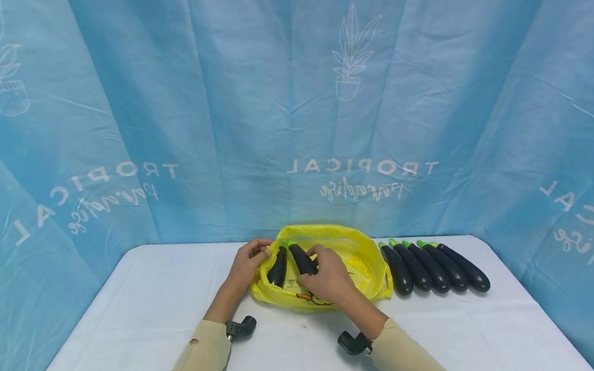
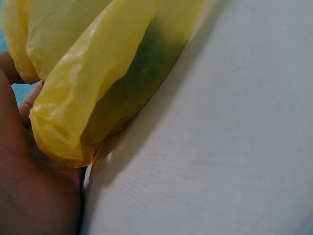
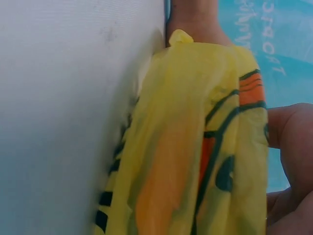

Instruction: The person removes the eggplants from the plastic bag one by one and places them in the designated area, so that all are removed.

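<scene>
A yellow plastic bag (image 1: 374, 260) lies with its mouth spread on the table. One dark eggplant (image 1: 278, 267) with a green stem rests inside its left end. My right hand (image 1: 329, 275) reaches into the bag and grips a second eggplant (image 1: 300, 257) by its lower part, beside the first. At the left rim, my left hand (image 1: 245, 264) holds the bag's edge; the left wrist view shows the yellow plastic (image 2: 68, 112) between thumb and fingers. In the right wrist view the bag's printed side (image 3: 186, 137) hides much of my right hand (image 3: 298, 161).
Just right of the bag, several eggplants (image 1: 437, 270) lie side by side in a row, stems pointing away. A white cloth covers the table (image 1: 298, 352). Blue printed curtains (image 1: 292, 122) stand behind and on both sides.
</scene>
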`<state>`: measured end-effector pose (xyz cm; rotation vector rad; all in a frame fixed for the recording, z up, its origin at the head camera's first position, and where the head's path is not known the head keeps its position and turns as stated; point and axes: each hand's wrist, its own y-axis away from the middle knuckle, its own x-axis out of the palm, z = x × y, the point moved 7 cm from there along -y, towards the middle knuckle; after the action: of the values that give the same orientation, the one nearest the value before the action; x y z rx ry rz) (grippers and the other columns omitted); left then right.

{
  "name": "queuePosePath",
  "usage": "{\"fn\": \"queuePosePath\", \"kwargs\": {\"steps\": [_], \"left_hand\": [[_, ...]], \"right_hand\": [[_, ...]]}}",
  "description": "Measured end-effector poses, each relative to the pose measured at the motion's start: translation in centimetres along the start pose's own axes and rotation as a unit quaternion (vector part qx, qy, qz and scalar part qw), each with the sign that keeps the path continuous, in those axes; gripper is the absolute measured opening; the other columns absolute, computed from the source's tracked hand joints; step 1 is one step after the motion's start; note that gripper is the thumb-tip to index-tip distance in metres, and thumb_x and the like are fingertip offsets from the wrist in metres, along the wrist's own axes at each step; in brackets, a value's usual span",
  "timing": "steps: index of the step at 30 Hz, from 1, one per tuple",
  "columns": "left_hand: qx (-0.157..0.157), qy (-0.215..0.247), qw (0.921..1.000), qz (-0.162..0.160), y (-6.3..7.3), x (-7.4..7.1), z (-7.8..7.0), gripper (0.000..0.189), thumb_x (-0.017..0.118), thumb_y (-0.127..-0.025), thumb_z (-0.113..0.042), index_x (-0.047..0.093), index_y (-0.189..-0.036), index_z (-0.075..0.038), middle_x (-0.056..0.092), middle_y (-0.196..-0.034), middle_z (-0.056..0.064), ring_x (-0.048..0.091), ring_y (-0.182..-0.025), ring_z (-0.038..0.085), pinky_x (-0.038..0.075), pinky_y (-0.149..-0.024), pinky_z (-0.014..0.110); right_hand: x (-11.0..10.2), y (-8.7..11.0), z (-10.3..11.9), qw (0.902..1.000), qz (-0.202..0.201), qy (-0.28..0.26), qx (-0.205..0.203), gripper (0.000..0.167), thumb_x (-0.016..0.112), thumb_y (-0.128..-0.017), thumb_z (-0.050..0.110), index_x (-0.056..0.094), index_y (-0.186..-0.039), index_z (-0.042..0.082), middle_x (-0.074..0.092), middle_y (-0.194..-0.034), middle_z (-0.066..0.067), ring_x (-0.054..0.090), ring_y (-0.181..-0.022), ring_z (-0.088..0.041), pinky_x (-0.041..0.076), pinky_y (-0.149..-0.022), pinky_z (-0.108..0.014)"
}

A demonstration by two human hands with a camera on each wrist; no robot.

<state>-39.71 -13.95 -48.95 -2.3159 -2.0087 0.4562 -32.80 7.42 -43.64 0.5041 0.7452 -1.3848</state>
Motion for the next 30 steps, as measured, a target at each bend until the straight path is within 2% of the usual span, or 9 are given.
{"fn": "queuePosePath", "kwargs": {"steps": [8,21,30], "left_hand": [[-0.006,0.001,1.0,-0.001,0.1,-0.1,0.0,0.028,0.059,-0.102,-0.007,0.069,-0.128,-0.001,0.064,-0.107,0.013,0.061,-0.095,0.02,0.053,-0.081,0.025],[-0.008,-0.004,1.0,-0.002,0.2,0.0,0.0,0.029,0.058,-0.102,-0.008,0.068,-0.128,-0.001,0.063,-0.105,0.009,0.06,-0.095,0.02,0.052,-0.081,0.025],[-0.005,-0.001,1.0,-0.001,0.1,0.0,-0.1,0.029,0.059,-0.102,-0.007,0.069,-0.128,-0.001,0.063,-0.105,0.011,0.059,-0.094,0.021,0.052,-0.08,0.025]], "right_hand": [[-1.2,0.8,0.0,0.9999,-0.008,-0.006,-0.01,0.052,0.082,-0.085,0.021,0.064,-0.132,0.008,0.065,-0.117,-0.011,0.062,-0.101,-0.026,0.056,-0.084,-0.045],[-2.7,2.3,0.4,0.9983,-0.011,-0.031,-0.048,0.051,0.079,-0.085,0.016,0.064,-0.133,0.01,0.065,-0.115,-0.009,0.061,-0.084,-0.019,0.054,-0.073,-0.037],[-4.3,3.3,-0.1,0.9976,-0.032,-0.041,-0.045,0.05,0.078,-0.085,0.016,0.064,-0.134,0.013,0.065,-0.118,-0.006,0.064,-0.095,-0.023,0.055,-0.079,-0.04]]}}
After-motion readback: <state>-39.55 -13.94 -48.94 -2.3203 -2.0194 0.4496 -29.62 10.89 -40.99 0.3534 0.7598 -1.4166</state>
